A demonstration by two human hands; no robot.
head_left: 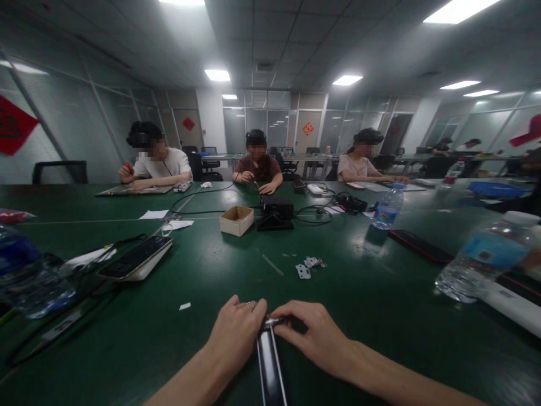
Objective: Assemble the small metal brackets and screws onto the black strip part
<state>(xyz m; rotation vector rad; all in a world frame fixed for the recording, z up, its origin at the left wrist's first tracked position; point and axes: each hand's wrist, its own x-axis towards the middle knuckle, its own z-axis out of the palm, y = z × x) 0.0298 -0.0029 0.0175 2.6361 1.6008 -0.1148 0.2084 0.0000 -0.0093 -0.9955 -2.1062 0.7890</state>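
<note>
Fingers (pixel 258 312) of two hands (pixel 234 328) (pixel 318 336) grip one metal bar (pixel 270 369), one box (pixel 235 226) standing beyond.

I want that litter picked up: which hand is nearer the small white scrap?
Left. The left hand is to the right of the small white scrap; the right hand is farther right, across the metal bar.

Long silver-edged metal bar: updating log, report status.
Left hand at far end of bar. Right hand pinching small silver metal part. Perforated silver metal plates beyond, apart.
</note>
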